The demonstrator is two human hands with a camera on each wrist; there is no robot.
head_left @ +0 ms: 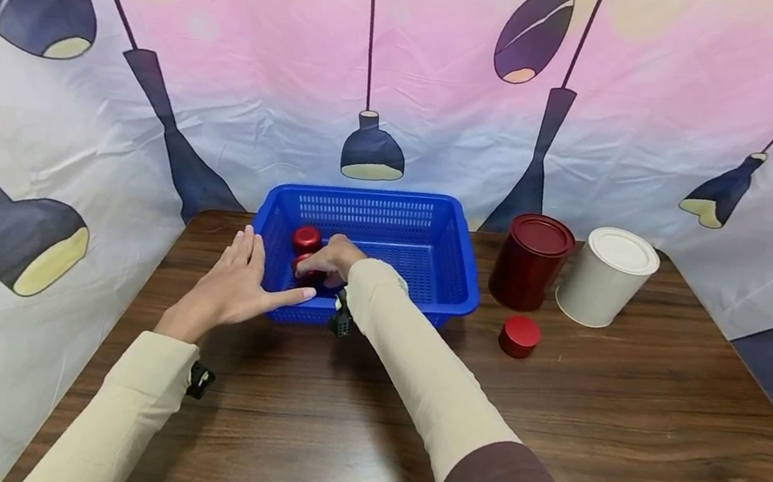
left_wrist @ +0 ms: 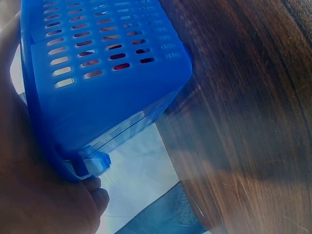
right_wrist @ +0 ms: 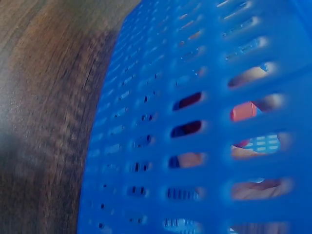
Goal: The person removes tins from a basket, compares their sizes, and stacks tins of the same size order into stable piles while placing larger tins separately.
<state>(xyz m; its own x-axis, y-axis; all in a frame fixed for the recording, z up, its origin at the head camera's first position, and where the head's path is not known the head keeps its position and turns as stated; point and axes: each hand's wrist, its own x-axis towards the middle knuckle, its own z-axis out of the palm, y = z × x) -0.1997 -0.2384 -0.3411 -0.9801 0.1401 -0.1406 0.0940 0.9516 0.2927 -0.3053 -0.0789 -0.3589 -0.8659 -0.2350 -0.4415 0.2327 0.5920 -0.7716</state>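
A blue plastic basket [head_left: 422, 301] with slotted walls stands near the back of the table. My left hand [head_left: 227, 287] rests on its front left corner, fingers straight and thumb stretched along the front rim. The slotted basket wall [left_wrist: 107, 102] fills much of the left wrist view. Inside the basket, at its left end, my right hand [head_left: 340, 257] grips a small shiny red container [head_left: 307, 270], partly hidden by the fingers. Just behind that one is a second red container [head_left: 306, 239]. In the right wrist view the basket's wall [right_wrist: 141, 107] covers most of the right hand.
To the right of the basket stand a dark red can [head_left: 533, 264] and a white can [head_left: 606, 280], both lidded. A short round red tin [head_left: 520, 336] sits in front of them. The wooden table [head_left: 553, 436] meets a printed curtain [head_left: 258, 44] at the back.
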